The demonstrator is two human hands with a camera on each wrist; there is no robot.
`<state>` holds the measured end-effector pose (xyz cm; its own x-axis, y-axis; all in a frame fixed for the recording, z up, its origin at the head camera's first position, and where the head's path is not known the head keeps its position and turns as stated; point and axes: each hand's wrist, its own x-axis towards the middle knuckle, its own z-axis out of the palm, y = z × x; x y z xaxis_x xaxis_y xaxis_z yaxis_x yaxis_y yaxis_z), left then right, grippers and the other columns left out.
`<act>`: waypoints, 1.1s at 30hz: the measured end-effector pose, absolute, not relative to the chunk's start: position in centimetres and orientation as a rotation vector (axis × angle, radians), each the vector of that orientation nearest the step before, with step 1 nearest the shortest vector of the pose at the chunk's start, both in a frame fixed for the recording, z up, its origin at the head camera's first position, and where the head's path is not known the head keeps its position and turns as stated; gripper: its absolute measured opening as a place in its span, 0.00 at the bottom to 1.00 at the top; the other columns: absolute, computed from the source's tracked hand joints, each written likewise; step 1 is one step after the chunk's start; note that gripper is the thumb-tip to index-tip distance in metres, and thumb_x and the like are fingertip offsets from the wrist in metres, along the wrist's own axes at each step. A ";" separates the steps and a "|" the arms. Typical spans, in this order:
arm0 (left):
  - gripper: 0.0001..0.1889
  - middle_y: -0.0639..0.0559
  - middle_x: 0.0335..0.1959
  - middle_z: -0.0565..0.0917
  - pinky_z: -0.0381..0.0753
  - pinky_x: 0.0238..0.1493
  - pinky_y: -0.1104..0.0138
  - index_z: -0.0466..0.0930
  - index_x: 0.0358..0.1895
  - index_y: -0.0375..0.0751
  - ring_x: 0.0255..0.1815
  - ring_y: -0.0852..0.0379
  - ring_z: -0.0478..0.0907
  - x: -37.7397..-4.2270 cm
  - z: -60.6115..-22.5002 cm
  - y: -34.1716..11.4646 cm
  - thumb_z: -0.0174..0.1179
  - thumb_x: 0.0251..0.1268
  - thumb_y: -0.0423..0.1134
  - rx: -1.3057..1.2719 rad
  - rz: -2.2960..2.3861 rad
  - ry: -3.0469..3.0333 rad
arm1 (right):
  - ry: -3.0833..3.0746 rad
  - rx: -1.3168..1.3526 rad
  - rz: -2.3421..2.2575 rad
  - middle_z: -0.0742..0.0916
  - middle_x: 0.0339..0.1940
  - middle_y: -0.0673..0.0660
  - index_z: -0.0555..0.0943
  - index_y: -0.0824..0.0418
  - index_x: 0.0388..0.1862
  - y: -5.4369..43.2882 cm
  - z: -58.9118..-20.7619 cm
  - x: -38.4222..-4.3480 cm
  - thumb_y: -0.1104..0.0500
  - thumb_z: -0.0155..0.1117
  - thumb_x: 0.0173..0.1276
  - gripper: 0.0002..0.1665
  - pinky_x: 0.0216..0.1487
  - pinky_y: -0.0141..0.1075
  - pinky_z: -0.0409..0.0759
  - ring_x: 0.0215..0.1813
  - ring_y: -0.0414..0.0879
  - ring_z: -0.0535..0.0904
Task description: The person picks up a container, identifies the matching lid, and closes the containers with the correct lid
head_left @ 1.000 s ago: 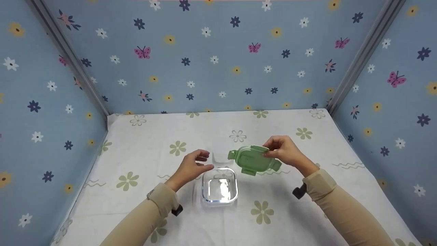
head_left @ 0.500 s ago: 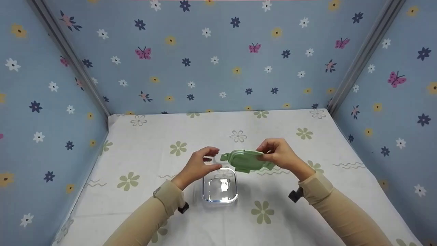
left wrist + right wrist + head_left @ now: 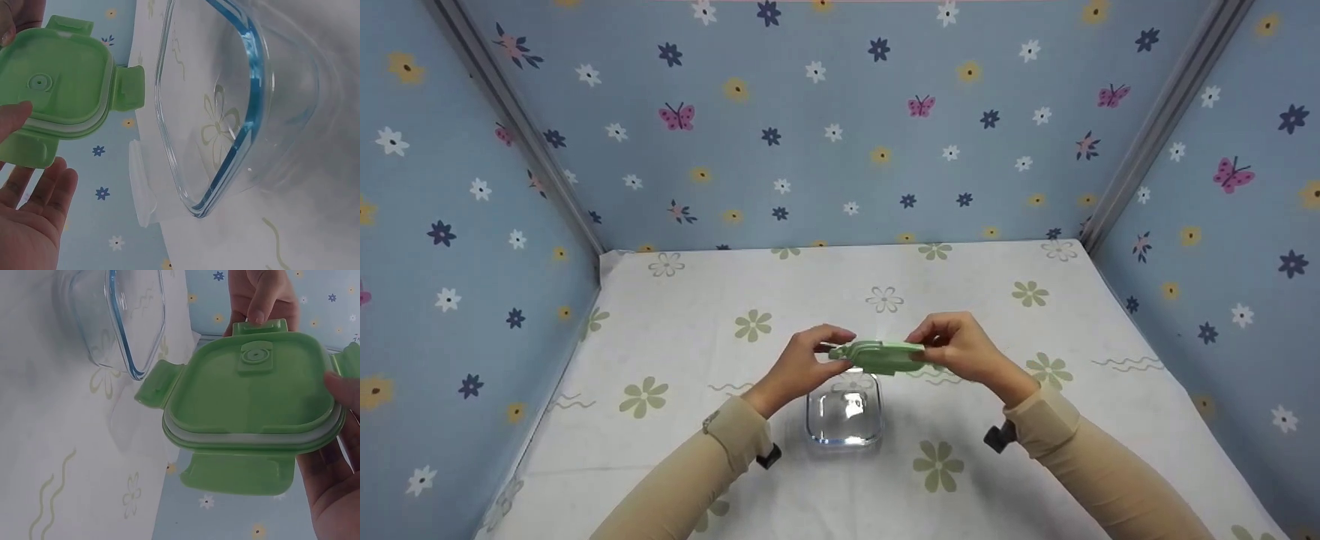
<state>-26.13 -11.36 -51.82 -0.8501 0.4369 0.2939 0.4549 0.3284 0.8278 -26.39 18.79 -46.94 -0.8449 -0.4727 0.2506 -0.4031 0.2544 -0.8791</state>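
Note:
A green container lid with fold-out clips and a pale seal hangs tilted above the table, held from both sides. My right hand pinches its right edge, thumb on the lid's face and fingers behind. With thumb and fingers, my left hand pinches the clip on the opposite side, as the right wrist view shows. Below and nearer to me stands a square glass container, its mouth upward and uncovered; the lid overlaps its back rim in the head view.
A small clear plastic-looking piece lies behind the glass container. White flower-printed cloth covers the table. Blue patterned panels rise at the back and both sides.
The lid has moved left and a little down, tipping from facing me to nearly edge-on. My left hand has moved right and taken hold of its left clip. The glass container stays put.

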 end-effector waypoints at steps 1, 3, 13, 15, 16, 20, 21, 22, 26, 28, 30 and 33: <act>0.17 0.43 0.57 0.90 0.88 0.64 0.49 0.87 0.60 0.37 0.60 0.45 0.87 -26.1 -51.8 -11.4 0.72 0.70 0.31 -0.855 -1.584 -2.545 | 2.440 -0.859 -1.675 0.91 0.38 0.69 0.91 0.71 0.38 18.6 -47.0 -26.3 0.78 0.71 0.61 0.09 0.37 0.27 0.87 0.33 0.40 0.86; 0.14 0.46 0.55 0.91 0.89 0.61 0.51 0.88 0.57 0.39 0.58 0.47 0.88 -26.0 -51.9 -11.4 0.72 0.71 0.31 -0.853 -1.552 -2.540 | 2.443 -0.872 -1.673 0.91 0.38 0.69 0.91 0.70 0.38 18.4 -47.0 -26.2 0.78 0.71 0.61 0.09 0.38 0.27 0.87 0.34 0.40 0.85; 0.08 0.47 0.45 0.93 0.91 0.52 0.60 0.91 0.47 0.39 0.49 0.48 0.90 -25.9 -52.4 -11.7 0.73 0.68 0.27 -0.866 -1.473 -2.464 | 2.439 -0.971 -1.651 0.92 0.40 0.68 0.89 0.70 0.37 17.9 -47.8 -26.1 0.75 0.76 0.63 0.05 0.44 0.28 0.87 0.39 0.35 0.87; 0.07 0.47 0.45 0.92 0.92 0.52 0.60 0.91 0.46 0.39 0.48 0.47 0.91 -25.8 -52.5 -11.8 0.73 0.68 0.27 -0.881 -1.482 -2.440 | 2.429 -0.995 -1.634 0.92 0.41 0.68 0.89 0.70 0.37 17.9 -47.8 -26.1 0.75 0.76 0.64 0.05 0.46 0.28 0.88 0.42 0.37 0.88; 0.07 0.47 0.44 0.92 0.92 0.52 0.61 0.91 0.45 0.39 0.48 0.47 0.91 -25.7 -52.6 -11.9 0.73 0.68 0.26 -0.889 -1.482 -2.426 | 2.424 -1.005 -1.619 0.93 0.42 0.68 0.89 0.70 0.39 18.0 -47.8 -26.1 0.75 0.76 0.65 0.06 0.47 0.29 0.88 0.43 0.39 0.89; 0.08 0.47 0.43 0.92 0.92 0.51 0.61 0.91 0.45 0.40 0.46 0.47 0.91 -25.7 -52.8 -12.2 0.72 0.68 0.25 -0.932 -1.457 -2.366 | 2.405 -1.047 -1.538 0.92 0.49 0.69 0.90 0.68 0.48 18.5 -47.4 -26.2 0.73 0.75 0.66 0.12 0.57 0.35 0.89 0.50 0.44 0.90; 0.08 0.47 0.43 0.92 0.92 0.51 0.61 0.91 0.44 0.40 0.46 0.47 0.91 -25.7 -52.9 -12.3 0.72 0.68 0.25 -0.941 -1.442 -2.353 | 2.401 -1.056 -1.519 0.92 0.51 0.69 0.90 0.68 0.51 18.8 -47.3 -26.3 0.72 0.75 0.66 0.14 0.59 0.37 0.89 0.52 0.44 0.90; 0.08 0.48 0.43 0.92 0.92 0.51 0.61 0.90 0.45 0.40 0.46 0.48 0.91 -25.7 -53.0 -12.4 0.72 0.68 0.24 -0.949 -1.425 -2.341 | 2.397 -1.059 -1.504 0.91 0.53 0.69 0.90 0.67 0.53 19.0 -47.3 -26.4 0.71 0.76 0.66 0.16 0.62 0.39 0.88 0.53 0.42 0.89; 0.10 0.48 0.43 0.92 0.92 0.49 0.62 0.90 0.45 0.40 0.45 0.51 0.90 -25.7 -53.2 -12.9 0.73 0.66 0.23 -0.974 -1.352 -2.288 | 2.362 -1.049 -1.502 0.89 0.61 0.68 0.87 0.68 0.61 19.9 -47.2 -26.8 0.69 0.76 0.67 0.23 0.71 0.37 0.83 0.61 0.37 0.86; 0.10 0.48 0.43 0.91 0.92 0.47 0.62 0.90 0.45 0.40 0.43 0.52 0.89 -25.8 -53.3 -13.1 0.73 0.65 0.23 -0.981 -1.317 -2.258 | 2.336 -1.020 -1.536 0.88 0.64 0.68 0.86 0.69 0.63 20.3 -47.3 -27.1 0.69 0.74 0.68 0.24 0.73 0.35 0.80 0.65 0.41 0.85; 0.10 0.48 0.42 0.91 0.91 0.45 0.62 0.89 0.45 0.40 0.42 0.53 0.89 -25.7 -53.3 -13.2 0.74 0.65 0.23 -0.985 -1.279 -2.232 | 2.306 -0.954 -1.582 0.87 0.66 0.69 0.84 0.70 0.65 20.5 -47.4 -27.3 0.68 0.73 0.70 0.25 0.74 0.32 0.79 0.69 0.48 0.84; 0.11 0.48 0.41 0.91 0.90 0.43 0.63 0.89 0.44 0.40 0.41 0.54 0.88 -25.6 -53.3 -13.4 0.75 0.63 0.23 -0.986 -1.220 -2.208 | 2.281 -0.797 -1.637 0.85 0.68 0.70 0.82 0.73 0.67 20.7 -47.8 -27.7 0.64 0.71 0.73 0.26 0.69 0.31 0.82 0.69 0.56 0.84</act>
<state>-25.55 -13.39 -53.29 -0.6548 0.3772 0.6550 0.7552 0.3603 0.5476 -27.70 20.69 -47.82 -0.8278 -0.5457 0.1299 -0.2977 0.2311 -0.9262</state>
